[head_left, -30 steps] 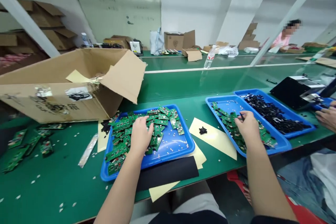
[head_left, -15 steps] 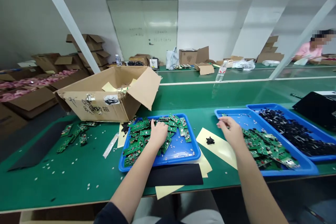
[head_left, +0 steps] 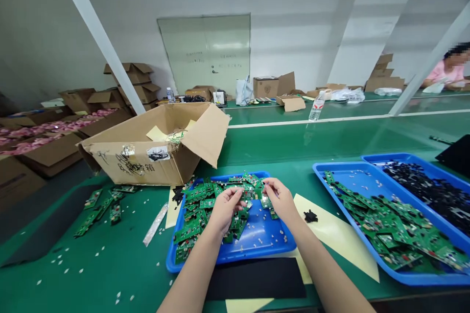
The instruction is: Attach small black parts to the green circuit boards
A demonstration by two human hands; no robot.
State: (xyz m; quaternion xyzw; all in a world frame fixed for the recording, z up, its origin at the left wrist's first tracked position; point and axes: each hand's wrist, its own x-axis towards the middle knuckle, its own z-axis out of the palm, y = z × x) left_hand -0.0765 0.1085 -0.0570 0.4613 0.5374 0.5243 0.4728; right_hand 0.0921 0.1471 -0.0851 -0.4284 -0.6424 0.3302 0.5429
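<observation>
Above the near blue tray (head_left: pixel 270 249), my left hand (head_left: pixel 224 208) is closed in a pinch at one end of a small green circuit board (head_left: pixel 253 192). My right hand (head_left: pixel 281 201) pinches at the board's other end, its thumb and forefinger pressed together. The board blends with the pile behind it, so its outline is hard to make out. Many loose circuit boards (head_left: pixel 198 205) heap up in the left of this tray. Small white bits are scattered over its bare right part.
At right stand a tray of circuit boards (head_left: pixel 389 220) and a tray of black parts (head_left: pixel 422 186). A cardboard box (head_left: pixel 128 161) sits at back left. Black sheet (head_left: pixel 257 279), yellow paper (head_left: pixel 341 239) and a plastic bottle (head_left: pixel 316 107) lie around. Another person (head_left: pixel 446 73) sits far right.
My right hand has moved left from the edge of the right-hand board tray to meet my left hand. My left hand has lifted from the pile, now pinching a board. The view has shifted slightly.
</observation>
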